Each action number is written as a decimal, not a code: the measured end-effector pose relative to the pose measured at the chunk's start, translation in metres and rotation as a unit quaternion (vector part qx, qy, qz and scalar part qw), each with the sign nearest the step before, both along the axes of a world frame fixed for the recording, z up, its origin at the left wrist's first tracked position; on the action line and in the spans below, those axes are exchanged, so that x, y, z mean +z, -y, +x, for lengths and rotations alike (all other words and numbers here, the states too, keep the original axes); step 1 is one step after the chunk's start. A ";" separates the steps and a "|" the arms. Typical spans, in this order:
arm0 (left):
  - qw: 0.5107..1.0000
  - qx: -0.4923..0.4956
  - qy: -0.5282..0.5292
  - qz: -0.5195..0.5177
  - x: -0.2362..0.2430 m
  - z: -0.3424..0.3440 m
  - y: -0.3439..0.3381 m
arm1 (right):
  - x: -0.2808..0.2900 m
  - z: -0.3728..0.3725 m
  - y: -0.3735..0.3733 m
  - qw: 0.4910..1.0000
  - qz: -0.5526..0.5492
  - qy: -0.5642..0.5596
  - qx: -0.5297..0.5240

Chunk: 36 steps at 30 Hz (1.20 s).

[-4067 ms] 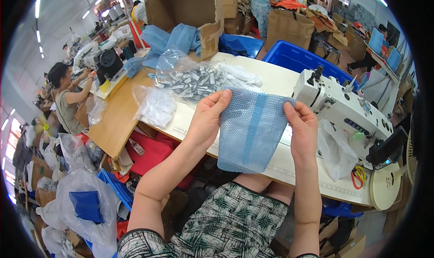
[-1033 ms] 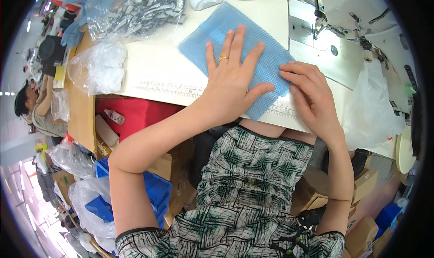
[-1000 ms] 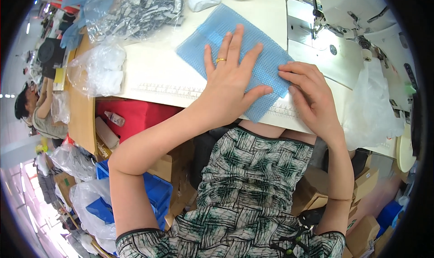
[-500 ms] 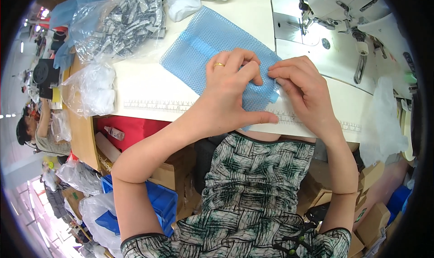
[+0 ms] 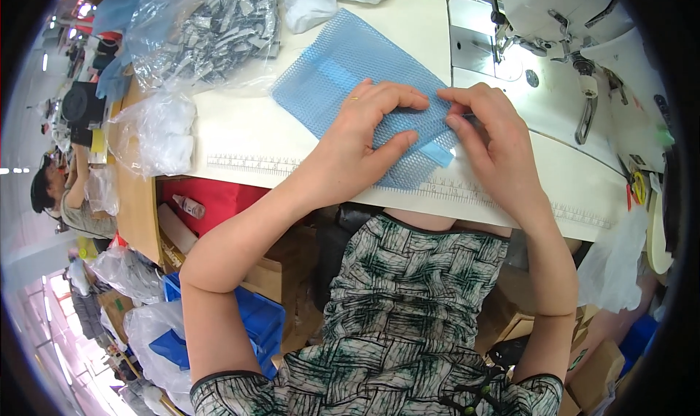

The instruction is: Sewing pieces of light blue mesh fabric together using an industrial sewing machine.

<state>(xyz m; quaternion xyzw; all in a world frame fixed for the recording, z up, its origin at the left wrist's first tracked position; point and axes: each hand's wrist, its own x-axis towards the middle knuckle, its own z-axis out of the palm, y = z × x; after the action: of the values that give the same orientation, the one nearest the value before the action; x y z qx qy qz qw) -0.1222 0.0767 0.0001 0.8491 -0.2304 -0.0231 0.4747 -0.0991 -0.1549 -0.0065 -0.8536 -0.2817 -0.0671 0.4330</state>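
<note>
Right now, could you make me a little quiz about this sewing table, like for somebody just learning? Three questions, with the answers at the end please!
1. What lies under the left hand?
A) a cardboard box
B) blue mesh fabric
C) a pair of scissors

2. True or false: the sewing machine is to the right of the clear bag of gray strips.

3. Fill in the colour: the small bottle lies on ___ cloth.

Key: 1. B; 2. True; 3. red.
</note>
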 end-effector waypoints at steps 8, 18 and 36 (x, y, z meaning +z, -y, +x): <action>0.996 -0.042 -0.080 -0.012 0.009 0.006 -0.013 | 0.001 0.001 0.000 1.000 -0.003 -0.022 0.005; 0.993 -0.056 -0.099 -0.017 0.009 0.002 -0.014 | -0.002 -0.007 0.004 1.000 0.012 -0.024 0.007; 0.997 -0.023 -0.074 -0.018 0.001 0.000 -0.007 | 0.004 -0.006 0.008 1.000 0.009 -0.016 0.012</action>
<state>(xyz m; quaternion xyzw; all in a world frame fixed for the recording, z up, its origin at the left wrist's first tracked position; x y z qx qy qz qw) -0.1227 0.0839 0.0015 0.8307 -0.2145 -0.0932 0.5052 -0.1056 -0.1626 -0.0024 -0.8472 -0.2842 -0.0508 0.4460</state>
